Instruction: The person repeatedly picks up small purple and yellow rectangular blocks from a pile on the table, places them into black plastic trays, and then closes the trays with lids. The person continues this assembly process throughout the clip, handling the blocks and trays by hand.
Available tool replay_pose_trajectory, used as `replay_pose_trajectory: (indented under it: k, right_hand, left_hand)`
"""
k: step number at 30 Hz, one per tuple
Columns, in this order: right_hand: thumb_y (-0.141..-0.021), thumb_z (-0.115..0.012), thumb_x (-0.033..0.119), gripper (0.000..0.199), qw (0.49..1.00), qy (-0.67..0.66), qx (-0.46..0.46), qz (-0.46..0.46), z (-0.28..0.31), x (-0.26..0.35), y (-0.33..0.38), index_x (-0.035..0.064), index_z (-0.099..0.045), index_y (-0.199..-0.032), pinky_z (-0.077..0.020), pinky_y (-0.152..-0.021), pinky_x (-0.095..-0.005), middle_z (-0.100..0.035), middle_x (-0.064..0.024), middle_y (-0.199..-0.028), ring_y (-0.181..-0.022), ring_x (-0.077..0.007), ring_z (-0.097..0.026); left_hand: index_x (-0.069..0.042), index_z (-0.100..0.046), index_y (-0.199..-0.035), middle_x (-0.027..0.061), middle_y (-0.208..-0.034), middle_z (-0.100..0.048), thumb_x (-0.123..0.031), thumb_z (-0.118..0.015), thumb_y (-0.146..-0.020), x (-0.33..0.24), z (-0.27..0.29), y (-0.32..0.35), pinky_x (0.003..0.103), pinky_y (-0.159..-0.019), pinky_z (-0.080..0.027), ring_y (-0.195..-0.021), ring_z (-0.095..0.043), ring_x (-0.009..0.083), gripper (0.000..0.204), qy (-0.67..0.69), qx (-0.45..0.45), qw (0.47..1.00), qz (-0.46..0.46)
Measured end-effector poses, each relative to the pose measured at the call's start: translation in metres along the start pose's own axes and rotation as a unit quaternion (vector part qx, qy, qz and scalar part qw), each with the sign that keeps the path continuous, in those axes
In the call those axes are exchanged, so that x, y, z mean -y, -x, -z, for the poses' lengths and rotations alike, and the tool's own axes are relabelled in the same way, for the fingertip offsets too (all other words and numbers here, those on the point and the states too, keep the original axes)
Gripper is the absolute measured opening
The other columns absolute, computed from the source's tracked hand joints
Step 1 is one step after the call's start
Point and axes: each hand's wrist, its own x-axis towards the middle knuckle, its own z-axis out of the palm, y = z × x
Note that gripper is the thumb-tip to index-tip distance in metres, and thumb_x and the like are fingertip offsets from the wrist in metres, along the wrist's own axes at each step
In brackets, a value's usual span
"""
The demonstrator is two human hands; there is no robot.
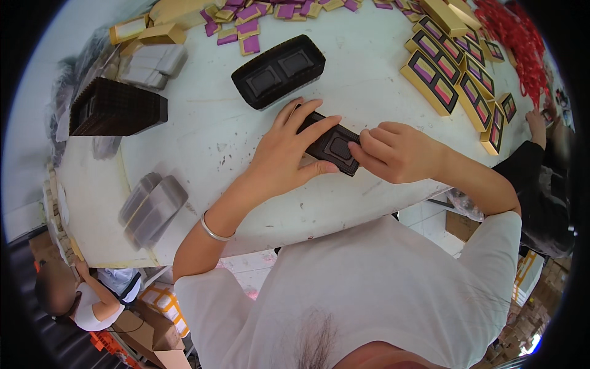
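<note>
A black plastic insert tray with square hollows is between my hands, close to the table's near edge. My left hand spans it, with fingers over the far edge and the thumb along the near edge. At the tray's right end, my right hand has curled fingers, its thumb and fingertips pinching there. Part of the tray's left end is hidden under my left fingers. Just beyond my left hand lies a stack of like black trays.
Another black tray stack stands left, near clear plastic lids. Gold boxes with black inserts spread at right, beside red ribbons. Purple-and-gold packets lie at the far edge. Other people are at lower left and far right.
</note>
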Motion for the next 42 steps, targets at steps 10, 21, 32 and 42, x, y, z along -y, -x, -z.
replay_pose_trajectory:
  k: [10, 21, 32, 42]
  right_hand:
    - [-0.074, -0.066, 0.016, 0.033, 0.986, -0.014, 0.155, 0.06, 0.006, -0.007, -0.01, 0.0001, -0.064, -0.102, -0.0421, -0.051, -0.0276, -0.049, -0.0018, -0.07, -0.059, -0.0148, -0.053]
    - [-0.084, -0.065, 0.008, 0.009, 0.907, -0.271, -0.07, -0.314, -0.02, -0.073, -0.006, 0.0038, -0.064, -0.092, -0.0431, -0.052, -0.0302, -0.056, -0.0083, -0.077, -0.058, -0.0193, -0.054]
    - [-0.08, -0.061, 0.01, 0.014, 0.934, 0.133, 0.084, -0.319, -0.071, -0.202, -0.024, 0.0064, -0.062, -0.093, -0.0478, -0.076, -0.0389, -0.063, -0.0087, -0.09, -0.087, -0.0307, -0.06]
    - [-0.073, -0.071, 0.009, 0.021, 0.924, -0.194, 0.064, -0.324, 0.001, -0.007, -0.032, 0.0021, -0.054, -0.084, -0.0434, -0.06, -0.0326, -0.057, -0.0063, -0.072, -0.069, -0.0267, -0.058]
  left_hand:
    - [-0.017, -0.057, -0.127, 0.0108, -0.138, -0.042, -0.04, -0.076, -0.07, 0.002, 0.01, -0.005, 0.045, -0.099, -0.041, -0.126, -0.039, 0.0362, 0.065, -0.043, 0.033, 0.999, -0.006]
    - [-0.011, -0.049, -0.134, 0.0219, -0.142, -0.035, -0.031, -0.069, -0.081, -0.025, -0.009, 0.005, 0.044, -0.093, -0.045, -0.122, -0.04, 0.0447, 0.06, -0.112, -0.032, 0.991, 0.068]
    - [-0.003, -0.04, -0.136, 0.0186, -0.126, -0.05, -0.027, -0.079, -0.069, -0.012, -0.013, 0.012, 0.039, -0.086, -0.044, -0.1, -0.051, 0.0317, 0.081, -0.018, -0.036, 0.996, 0.078]
    - [-0.005, -0.048, -0.117, 0.0106, -0.106, -0.054, -0.026, -0.082, -0.063, -0.009, -0.029, -0.033, 0.039, -0.082, -0.039, -0.096, -0.052, 0.0302, 0.068, -0.047, -0.066, 0.995, 0.051]
